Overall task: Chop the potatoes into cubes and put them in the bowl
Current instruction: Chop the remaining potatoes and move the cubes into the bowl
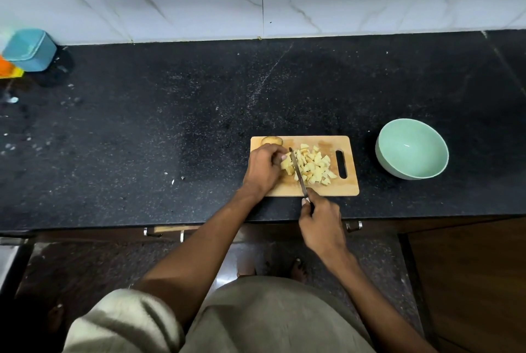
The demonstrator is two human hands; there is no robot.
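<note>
At the far left edge of the frame, in the upper part, a blue container [30, 49] stands on the black counter [142, 124], with something orange and yellow just beside it. Nothing here belongs to the task.

Moving toward the centre, the wooden cutting board [336, 187] lies with its long side running left to right. At its upper left corner rests a whole potato [271, 140], still with its skin on. Just below it, the left hand [263, 169] is curled over the uncut potato piece [286, 164] and holds it down; most of this piece is hidden under the fingers.

The knife [297, 171] stands immediately right of those fingertips. Its blade runs from the upper part of the board down toward the near edge, so it crosses the board's long side. The right hand [321, 224] grips the handle at the lower edge of the board, with fingers closed around it.

Right of the blade lies the heap of pale yellow potato cubes [314, 166], uneven in size, touching each other. I judge the next cut falls on the held piece, left of the blade.

Further right, well apart from the board, the green bowl [382, 159] is empty. The right hand is the nearer one to it.
</note>
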